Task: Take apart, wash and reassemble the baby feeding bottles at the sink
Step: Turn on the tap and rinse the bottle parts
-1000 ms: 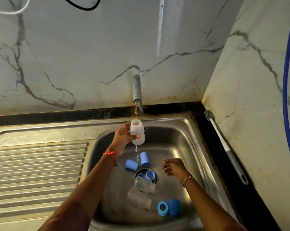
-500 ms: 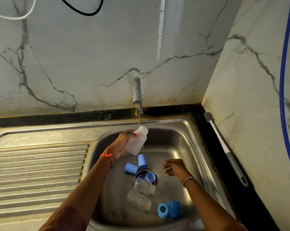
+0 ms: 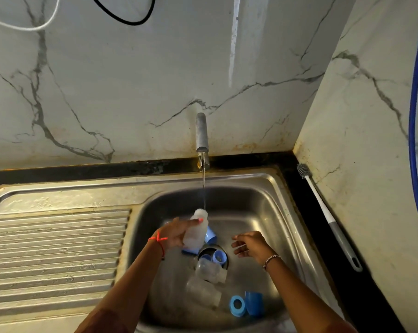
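Head view. Sink station, single moment.

Change since a second ago: the bottle (image 3: 195, 230), then upright and close under the tap (image 3: 201, 133), now sits lower in the sink (image 3: 263, 212). It leans with its mouth up and tipped away from the left hand (image 3: 176, 233), meeting the stream (image 3: 204, 188). The left hand has come down with it. Its fingers are curled round the bottle's body, one painted nail showing on the upper side. The right hand (image 3: 250, 245) is much where it was: fingers apart and loosely bent, gripping nothing, touching nothing, held over the sink across from the left fingertips.

Count:
- bottles, 3: the one held; 2 loose bottles (image 3: 210, 270) (image 3: 203, 290) lying on their sides, side by side, nearer the person than both sets of fingers, between the forearms.
- caps, blue, 3: one (image 3: 210, 234) just beyond the left fingertips, partly behind the bottle; one (image 3: 188, 251) under the left fingers, mostly hidden by the bottle; one (image 3: 254, 304) well nearer the person than the right fingers.
- rings, blue, 2 certain: one (image 3: 218, 257) between the two hands' fingertips, above a loose bottle; one (image 3: 236, 306) against the third cap's left side.
- blue piece (image 3: 206, 257), 1, small, beside the first ring; kind cannot be told.
- tap, 1, running.
- brush (image 3: 323, 207), 1, lying on the black ledge (image 3: 292, 188), well right of the right fingers.
- drainboard (image 3: 54, 248), 1, left of the left fingers.
- hose (image 3: 411, 111), blue, 1, on the right wall.
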